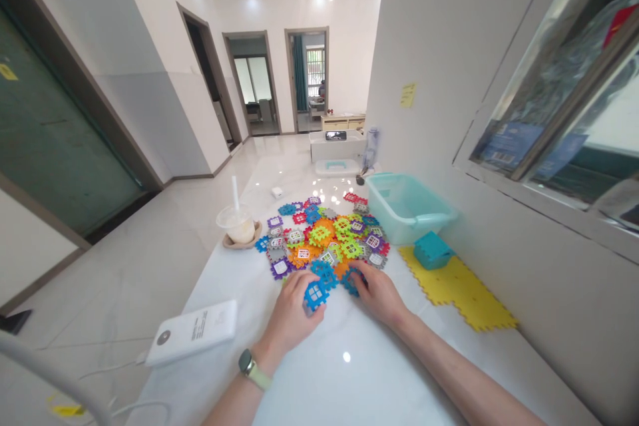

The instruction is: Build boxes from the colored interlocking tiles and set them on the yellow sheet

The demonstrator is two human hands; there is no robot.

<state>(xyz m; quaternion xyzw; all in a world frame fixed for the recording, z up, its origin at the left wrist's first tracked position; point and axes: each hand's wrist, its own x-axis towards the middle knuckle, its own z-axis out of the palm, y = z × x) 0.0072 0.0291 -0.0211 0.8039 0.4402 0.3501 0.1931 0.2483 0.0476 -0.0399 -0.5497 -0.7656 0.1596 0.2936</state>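
A heap of colourful interlocking plastic tiles (327, 236) lies on the white table (349, 379). At the heap's near edge, my left hand (292, 313) is closed on a blue tile with a window panel (314, 294). My right hand (380, 293) pinches another blue tile (351, 279) just beside it. A watch with a pale green strap (252, 369) sits on my left wrist. The two hands are close together, their blue tiles almost touching.
A teal plastic bin (407, 206) stands by the wall on the right, with a small teal block (432, 249) on a yellow jagged-edged mat (462, 289). Left of the heap is a drink cup with a straw (238, 223). A white power bank (192, 333) lies near the table's left edge.
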